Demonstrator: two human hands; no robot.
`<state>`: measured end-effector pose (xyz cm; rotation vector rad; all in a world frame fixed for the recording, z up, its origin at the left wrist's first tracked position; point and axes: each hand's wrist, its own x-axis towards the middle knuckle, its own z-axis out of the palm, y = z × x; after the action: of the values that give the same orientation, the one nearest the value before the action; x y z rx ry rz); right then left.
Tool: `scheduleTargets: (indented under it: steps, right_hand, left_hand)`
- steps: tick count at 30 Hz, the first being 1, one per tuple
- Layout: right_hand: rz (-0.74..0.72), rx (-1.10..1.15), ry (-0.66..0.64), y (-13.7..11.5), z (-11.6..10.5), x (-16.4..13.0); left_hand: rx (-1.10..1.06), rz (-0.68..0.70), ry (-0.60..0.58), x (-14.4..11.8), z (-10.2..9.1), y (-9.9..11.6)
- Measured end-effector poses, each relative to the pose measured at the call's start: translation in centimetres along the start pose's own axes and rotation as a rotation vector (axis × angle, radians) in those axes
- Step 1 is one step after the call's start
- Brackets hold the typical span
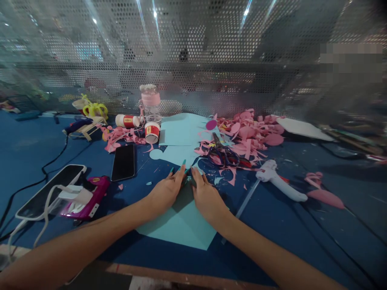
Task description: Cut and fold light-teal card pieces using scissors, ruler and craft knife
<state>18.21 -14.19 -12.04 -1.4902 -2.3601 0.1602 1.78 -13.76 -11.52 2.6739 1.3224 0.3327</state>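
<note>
Pixelated patch [350, 60] upper right, scissors [225, 155] half-buried in pink scraps [254, 131], forearms cut off below.

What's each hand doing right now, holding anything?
Left hand: open, fingers pressed flat on the light blue paper, gripping nothing.
Right hand: open, palm down on the same paper, gripping nothing.

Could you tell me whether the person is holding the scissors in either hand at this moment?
No, the scissors lie among pink scraps, while the left hand and right hand press on the light blue paper.
</note>
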Motion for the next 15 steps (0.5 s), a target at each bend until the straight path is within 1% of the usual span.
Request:
scheduleTargets:
  steps: [6,9,15]
  right_hand:
    - [-0.041,-0.015,-0.053,0.49,0.44,-0.03]
    - [-0.057,-0.025,-0.060,0.68,0.53,-0.18]
    - [-0.103,-0.033,-0.053,0.89,0.55,-0.60]
  left_hand:
    - [-0.005,-0.009,0.001,-0.17,-0.21,0.11]
    - [-0.012,-0.008,-0.001,-0.36,-0.15,0.08]
    - [-0.087,0.001,0.071,-0.78,0.38,0.21]
